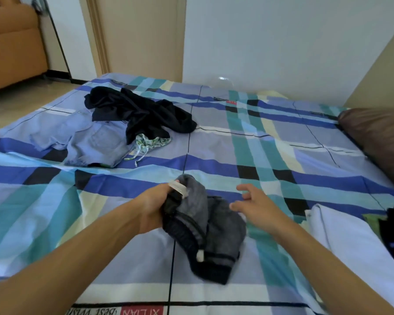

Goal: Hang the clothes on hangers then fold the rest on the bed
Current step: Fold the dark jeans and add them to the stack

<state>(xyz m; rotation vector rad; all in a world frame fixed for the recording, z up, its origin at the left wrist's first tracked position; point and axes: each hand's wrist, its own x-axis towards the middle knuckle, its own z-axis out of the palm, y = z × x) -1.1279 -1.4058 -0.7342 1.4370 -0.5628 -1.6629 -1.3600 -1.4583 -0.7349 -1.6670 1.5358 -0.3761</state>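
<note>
Shorts (205, 228) lie bunched on the bed (282, 155), left hand (152, 208) gripping the waistband, right hand (255, 203) spread wide beside them; one-handed lifting could leave creases in the fold.

Soft, even daylight fills the room, brightest on the floor (21, 103) at left, and lends the plaid bed sheet (214, 142) a cool blue cast. Shadows are faint, pooling only under the grey garment (214, 223). The black clothes (141, 112) lose detail in the dark. The wide lens bows the door frame (98, 35); the right hand (257, 205) is slightly blurred, and the corners go soft.
</note>
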